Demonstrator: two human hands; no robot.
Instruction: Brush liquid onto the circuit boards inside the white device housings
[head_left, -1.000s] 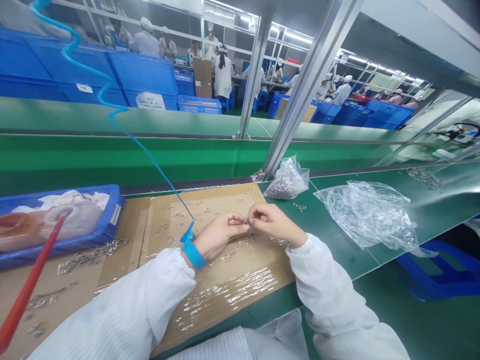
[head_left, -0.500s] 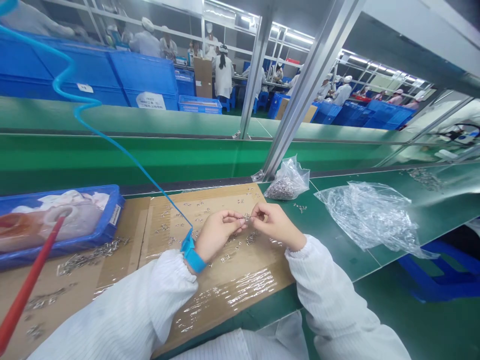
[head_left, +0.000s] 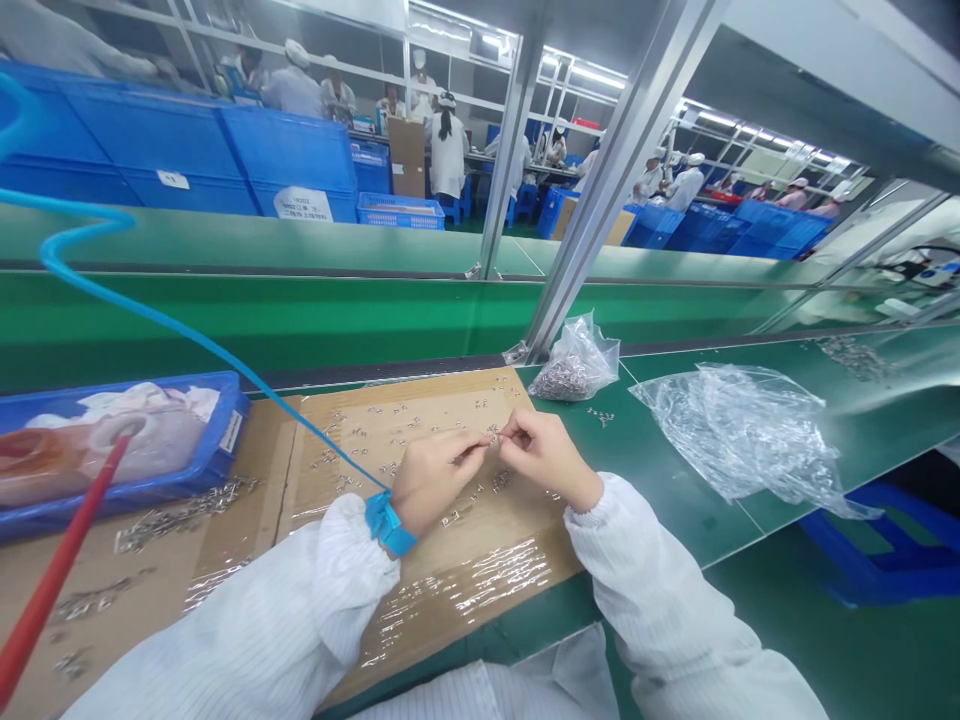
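My left hand (head_left: 442, 475), with a blue wrist strap (head_left: 388, 524) on its wrist, pinches a small shiny metal part (head_left: 493, 437). Thumb and forefinger of my right hand (head_left: 546, 455) close on the same spot from the other side, so the fingertips nearly meet. The part's exact shape is too small to make out. Beneath both hands lies a cardboard sheet (head_left: 480, 580) partly covered with clear tape. Many small metal parts (head_left: 501, 483) are scattered over it, some in a loose cluster just below my fingers.
A clear bag of metal parts (head_left: 566, 375) stands behind the cardboard by a metal post (head_left: 592, 200). Crumpled clear plastic bags (head_left: 742, 435) lie to the right. At left are a blue tray (head_left: 234, 410) and a red stick (head_left: 64, 560). A coiled blue cord (head_left: 187, 335) runs to the strap.
My left hand has turned slightly, its fingers more closed over, and the blue cord has swung down and left. Both hands stay at nearly the same spot.
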